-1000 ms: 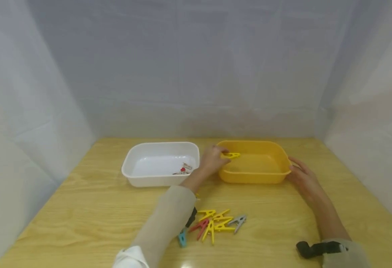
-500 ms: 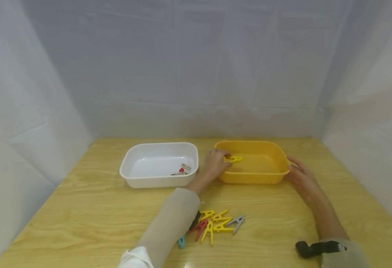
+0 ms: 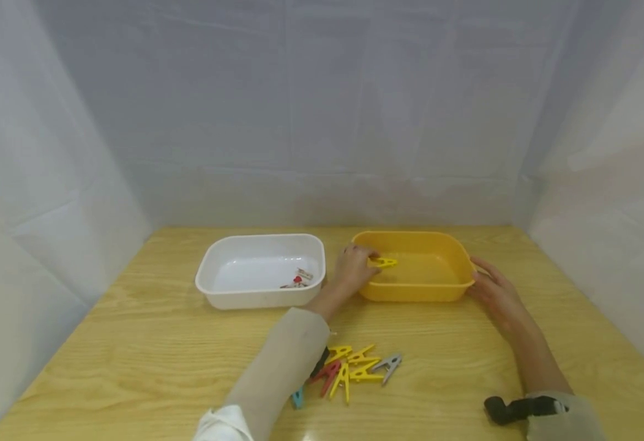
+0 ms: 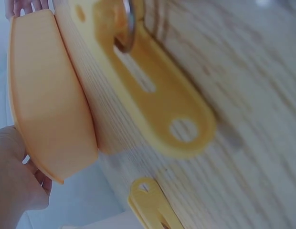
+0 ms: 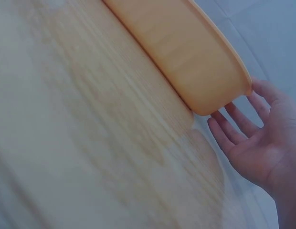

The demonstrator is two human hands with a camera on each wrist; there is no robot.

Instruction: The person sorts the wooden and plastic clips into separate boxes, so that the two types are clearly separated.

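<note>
Two tubs stand side by side on the far half of the table (image 3: 134, 343): the left tub (image 3: 260, 297) and, just beside it, the right tub (image 3: 415, 293). A few small clips (image 3: 299, 280), apparently two or three, lie in the left tub's right end. The left hand (image 3: 352, 269) reaches over the right tub's left rim, holding a peg (image 3: 382, 262) above its inside. The right hand (image 3: 495, 293) lies against that tub's right end. A cluster of pegs (image 3: 355, 369) lies on the table before the tubs, near the left forearm.
</note>
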